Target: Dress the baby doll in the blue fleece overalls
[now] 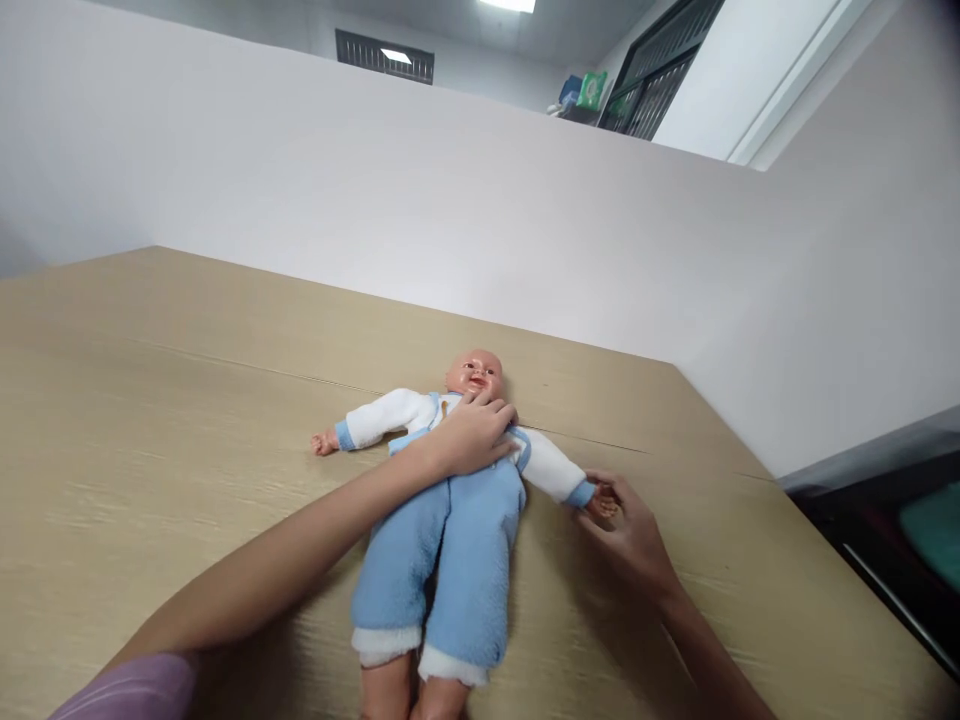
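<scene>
A baby doll (450,520) in a white and light-blue fleece suit lies on its back on the wooden table (150,400), head away from me, arms spread out. My left hand (472,435) rests flat on the doll's chest, fingers stretched toward its neck. My right hand (626,525) is at the doll's outstretched arm on the right, fingers pinched round its small hand (602,503). The doll's other hand (324,442) lies free on the table.
A white partition wall (450,200) stands right behind the table's far edge. The table's right edge runs diagonally at the right, with a dark surface (885,520) below it.
</scene>
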{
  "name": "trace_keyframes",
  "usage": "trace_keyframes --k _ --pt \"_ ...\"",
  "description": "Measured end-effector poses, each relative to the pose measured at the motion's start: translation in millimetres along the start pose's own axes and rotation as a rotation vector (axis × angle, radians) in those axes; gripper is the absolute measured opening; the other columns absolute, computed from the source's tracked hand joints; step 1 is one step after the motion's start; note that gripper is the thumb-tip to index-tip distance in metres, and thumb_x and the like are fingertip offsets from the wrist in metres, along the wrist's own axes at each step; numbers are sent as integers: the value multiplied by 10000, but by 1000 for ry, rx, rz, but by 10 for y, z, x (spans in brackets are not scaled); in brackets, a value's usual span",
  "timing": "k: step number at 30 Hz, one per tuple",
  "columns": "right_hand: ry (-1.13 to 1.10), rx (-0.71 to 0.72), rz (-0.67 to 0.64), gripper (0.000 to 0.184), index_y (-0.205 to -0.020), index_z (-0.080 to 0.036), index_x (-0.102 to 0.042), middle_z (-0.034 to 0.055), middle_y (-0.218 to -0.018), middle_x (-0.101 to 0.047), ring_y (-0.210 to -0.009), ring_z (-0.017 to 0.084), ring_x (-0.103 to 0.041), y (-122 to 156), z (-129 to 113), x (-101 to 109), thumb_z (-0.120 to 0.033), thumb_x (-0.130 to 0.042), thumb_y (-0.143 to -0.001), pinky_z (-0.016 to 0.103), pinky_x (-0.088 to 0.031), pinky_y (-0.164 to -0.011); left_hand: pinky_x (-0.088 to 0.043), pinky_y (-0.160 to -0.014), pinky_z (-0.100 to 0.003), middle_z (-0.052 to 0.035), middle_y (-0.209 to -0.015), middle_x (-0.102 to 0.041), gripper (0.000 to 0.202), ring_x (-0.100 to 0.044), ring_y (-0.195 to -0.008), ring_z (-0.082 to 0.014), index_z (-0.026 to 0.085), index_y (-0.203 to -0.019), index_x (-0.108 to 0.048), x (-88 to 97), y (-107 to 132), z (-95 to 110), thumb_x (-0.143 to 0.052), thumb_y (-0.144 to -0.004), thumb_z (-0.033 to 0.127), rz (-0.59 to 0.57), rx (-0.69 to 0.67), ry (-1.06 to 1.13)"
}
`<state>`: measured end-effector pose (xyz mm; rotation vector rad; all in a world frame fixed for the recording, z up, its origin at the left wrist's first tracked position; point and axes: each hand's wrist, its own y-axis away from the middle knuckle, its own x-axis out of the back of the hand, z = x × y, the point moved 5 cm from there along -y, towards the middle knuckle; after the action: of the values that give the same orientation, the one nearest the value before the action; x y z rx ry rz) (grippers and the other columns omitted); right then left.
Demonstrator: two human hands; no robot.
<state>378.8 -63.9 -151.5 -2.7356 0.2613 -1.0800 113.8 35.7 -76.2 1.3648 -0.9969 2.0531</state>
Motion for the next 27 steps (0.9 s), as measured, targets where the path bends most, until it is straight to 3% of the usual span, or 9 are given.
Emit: trace_keyframes --k 3,6,10,13,15,18,22,24,27 --pt "-241 11 38 540 -1212 -232 -657 107 -1169 -742 -1046 297 -722 -155 -118 -37 -495 -872 -792 437 -588 -930 -484 -994 -461 -147 -1163 -737 243 -659 -1110 -326 150 -1165 -672 -47 -32 -9 -558 -1091 352 3 -23 41" --pt "-406 77 102 452 -1115 -231 -661 88 -1103 -728 -1057 281 -696 -403 -284 -139 -503 -870 -821 439 -556 -992 -485 -943 -376 -102 -1147 -731 246 -681 -1064 -261 191 -1197 -674 -13 12 -5 -484 -1113 323 64 -124 158" --pt "-273 236 231 335 -1062 -230 -675 49 -995 -677 -963 253 -624 -720 -585 -331 -448 -836 -866 416 -510 -953 -479 -852 -359 -81 -1052 -726 253 -693 -956 -240 220 -1194 -703 38 112 27 -512 -1057 314 185 -219 199" --pt "-197 383 178 215 -998 -233 -676 28 -912 -638 -869 238 -587 -782 -805 -542 -374 -785 -876 371 -492 -826 -488 -884 -364 -81 -1053 -744 221 -702 -984 -238 219 -1127 -714 75 194 46 -558 -988 291 304 -276 193" --pt "-213 415 113 128 -985 -238 -683 39 -925 -643 -874 241 -599 -728 -878 -648 -362 -670 -954 369 -497 -816 -489 -910 -379 -86 -1017 -749 200 -700 -980 -243 215 -1068 -717 111 238 40 -565 -955 278 396 -276 177" --pt "-213 483 57 244 -1016 -242 -702 79 -1040 -650 -1001 261 -622 -560 -949 -705 -340 -484 -1061 404 -501 -909 -486 -879 -398 -80 -922 -722 176 -675 -906 -250 208 -1001 -706 159 238 15 -590 -886 273 461 -212 199" --pt "-148 550 67 139 -1024 -245 -709 97 -1117 -627 -1073 288 -599 -375 -1054 -710 -366 -643 -1002 436 -485 -971 -482 -764 -342 -29 -898 -713 177 -652 -819 -210 218 -952 -657 113 83 -120 -618 -792 285 297 55 518" --pt "-172 465 92 146 -954 -255 -706 87 -1084 -630 -1062 286 -597 -362 -1059 -721 -387 -664 -1000 438 -480 -987 -463 -707 -320 -11 -867 -712 159 -646 -790 -199 219 -930 -647 45 14 -202 -607 -802 304 187 193 614" --pt "-409 217 43 263 -895 -265 -672 61 -1003 -641 -1020 268 -604 -410 -944 -786 -476 -605 -1036 417 -485 -994 -450 -716 -325 -17 -867 -726 159 -656 -814 -212 212 -896 -653 -11 -39 -278 -618 -839 356 120 223 604"
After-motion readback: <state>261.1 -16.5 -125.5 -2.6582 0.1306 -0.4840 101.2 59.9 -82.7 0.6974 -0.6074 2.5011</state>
